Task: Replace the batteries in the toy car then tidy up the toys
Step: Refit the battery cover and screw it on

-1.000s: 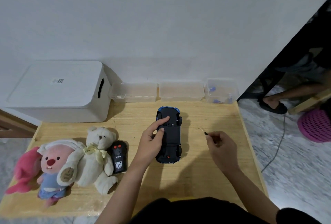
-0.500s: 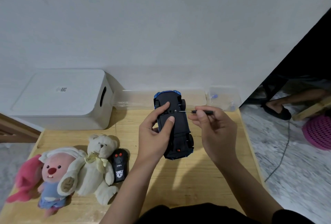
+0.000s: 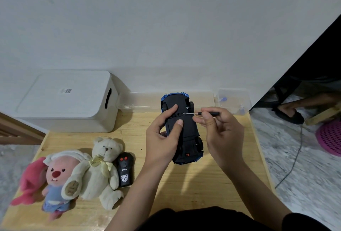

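Above table (image 3: 212,184), left hand (image 3: 162,138) gripping car (image 3: 186,134) (upturned), right hand (image 3: 221,129) pinching screwdriver (image 3: 208,113), plushies (image 3: 99,166) nearby

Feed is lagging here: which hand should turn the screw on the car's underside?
Right. The right hand already pinches the screwdriver, its tip at the screw on the upturned car. The left hand grips the car, steadying it.

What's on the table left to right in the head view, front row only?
Pink plush → beaver doll → white teddy bear → black remote → left hand → toy car → right hand holding a screwdriver.
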Available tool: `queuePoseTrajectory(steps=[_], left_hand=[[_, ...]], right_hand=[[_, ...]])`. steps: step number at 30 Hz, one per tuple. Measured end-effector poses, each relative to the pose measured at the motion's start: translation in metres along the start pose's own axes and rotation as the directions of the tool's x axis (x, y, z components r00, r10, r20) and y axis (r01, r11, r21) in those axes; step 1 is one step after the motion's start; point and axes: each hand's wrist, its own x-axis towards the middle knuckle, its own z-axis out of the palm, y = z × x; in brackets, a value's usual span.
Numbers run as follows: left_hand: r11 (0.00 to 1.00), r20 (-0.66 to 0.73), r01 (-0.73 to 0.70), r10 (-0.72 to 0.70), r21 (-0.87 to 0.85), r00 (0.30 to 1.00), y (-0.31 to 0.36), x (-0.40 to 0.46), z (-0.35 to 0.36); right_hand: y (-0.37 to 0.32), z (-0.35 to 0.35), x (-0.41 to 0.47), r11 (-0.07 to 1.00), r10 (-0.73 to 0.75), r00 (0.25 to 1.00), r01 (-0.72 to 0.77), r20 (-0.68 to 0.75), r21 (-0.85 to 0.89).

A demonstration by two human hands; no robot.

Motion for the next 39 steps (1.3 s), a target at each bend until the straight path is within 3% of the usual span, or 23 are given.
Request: queuePoseTrajectory(steps=[14, 17, 21, 27, 39], left_hand=[[0.998, 0.006, -0.018, 0.018, 0.060, 1.000, 0.001, -0.005, -0.001], [0.996, 0.010, -0.016, 0.015, 0.092, 1.000, 0.002, -0.006, -0.003], [0.995, 0.018, -0.002, 0.000, 0.104, 1.000, 0.003, -0.007, -0.007], [0.996, 0.043, 0.046, -0.049, 0.075, 0.998, 0.006, -0.006, -0.011], [0.996, 0.080, 0.086, -0.087, 0.025, 0.993, 0.009, -0.007, -0.012]], right_hand=[[-0.007, -0.001, 0.001, 0.996, -0.019, 0.998, 0.023, 0.051, -0.085], [-0.007, -0.002, 0.006, 0.992, -0.055, 0.992, 0.067, 0.113, -0.103], [-0.009, -0.006, 0.022, 0.958, -0.206, 0.944, 0.248, 0.259, -0.143], [-0.014, -0.010, 0.039, 0.988, -0.096, 0.897, 0.137, 0.432, -0.064], [-0.014, -0.004, 0.038, 0.922, -0.381, 0.883, 0.387, 0.275, 0.033]])
